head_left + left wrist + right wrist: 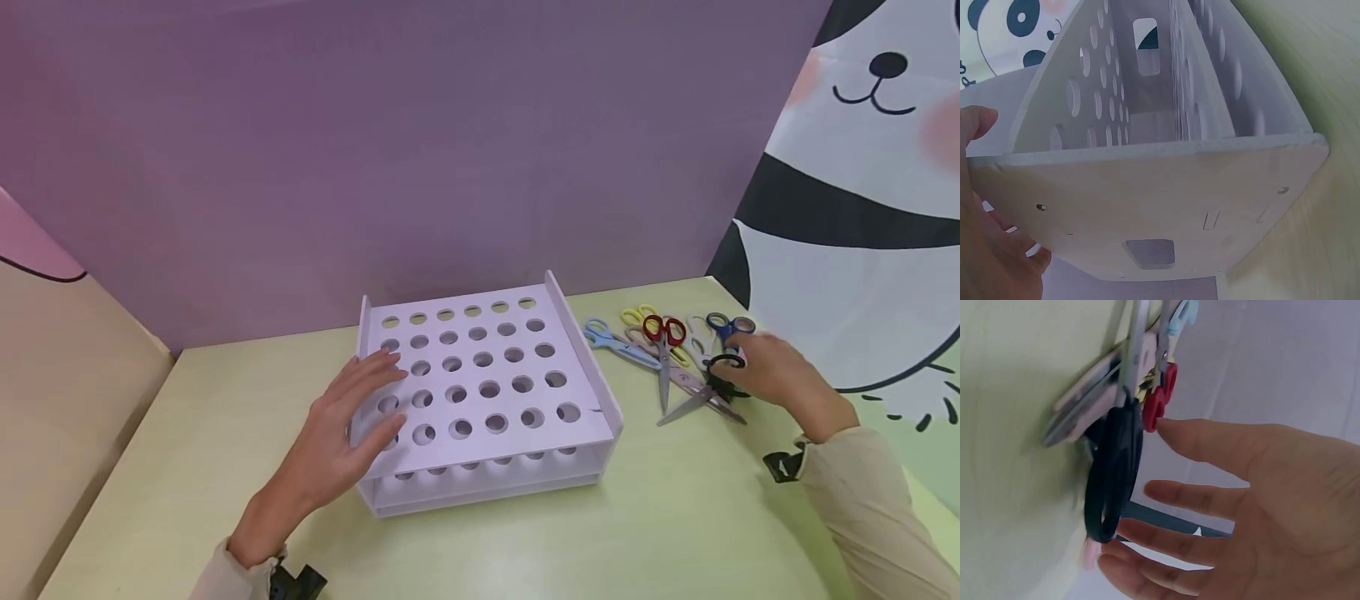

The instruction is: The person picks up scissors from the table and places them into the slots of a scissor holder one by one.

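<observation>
My left hand [330, 446] lies over the left edge of a white rack [587, 367] with rows of round holes, its fingers extended. In the left wrist view, that hand is at one corner of the rack's side panel [1116, 187]. To the right, my right hand [780, 375] reaches to a pile of scissors. Nearest to it are black-handled scissors [686, 407], their blades pointing toward the front left. The right wrist view has the fingers spread loosely beside the black handle [1113, 469], with the thumb tip close to red-handled scissors [1155, 407].
Light-blue scissors [630, 352], yellow-handled scissors [637, 316] and dark-blue-handled scissors [720, 323] overlap in the pile beside the rack. A purple backdrop [450, 167] stands behind the pale table [225, 400]. A panda-print panel [847, 292] rises at the right.
</observation>
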Demonstrator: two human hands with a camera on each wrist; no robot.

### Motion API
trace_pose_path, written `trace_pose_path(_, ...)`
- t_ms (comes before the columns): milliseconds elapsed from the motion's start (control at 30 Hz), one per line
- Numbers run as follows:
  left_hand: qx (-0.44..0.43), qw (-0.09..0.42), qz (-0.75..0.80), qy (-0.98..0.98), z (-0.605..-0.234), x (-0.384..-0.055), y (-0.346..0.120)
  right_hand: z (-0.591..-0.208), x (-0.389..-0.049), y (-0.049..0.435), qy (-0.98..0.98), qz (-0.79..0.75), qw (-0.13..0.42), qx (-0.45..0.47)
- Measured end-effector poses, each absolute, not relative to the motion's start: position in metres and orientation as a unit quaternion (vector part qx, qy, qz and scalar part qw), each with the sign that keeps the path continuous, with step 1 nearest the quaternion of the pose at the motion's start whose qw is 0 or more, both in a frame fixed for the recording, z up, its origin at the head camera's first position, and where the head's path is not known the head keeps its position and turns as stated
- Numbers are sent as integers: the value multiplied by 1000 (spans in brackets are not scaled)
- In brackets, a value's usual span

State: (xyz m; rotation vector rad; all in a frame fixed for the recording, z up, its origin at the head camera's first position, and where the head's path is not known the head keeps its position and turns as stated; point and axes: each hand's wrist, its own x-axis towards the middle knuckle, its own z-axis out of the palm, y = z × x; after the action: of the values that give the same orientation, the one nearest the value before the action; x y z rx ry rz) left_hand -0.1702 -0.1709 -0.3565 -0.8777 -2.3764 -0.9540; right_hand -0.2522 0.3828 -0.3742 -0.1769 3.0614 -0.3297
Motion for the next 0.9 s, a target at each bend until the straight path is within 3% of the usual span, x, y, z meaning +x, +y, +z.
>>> trace_pose_path(433,-342,162,-303,-875,-355,-172,-173,-386,-256,406,987,-143,42,-63)
trace_pose_path(900,-350,184,-258,-882,-355,-171,-173,-374,-255,396,970,-234,-17,-70)
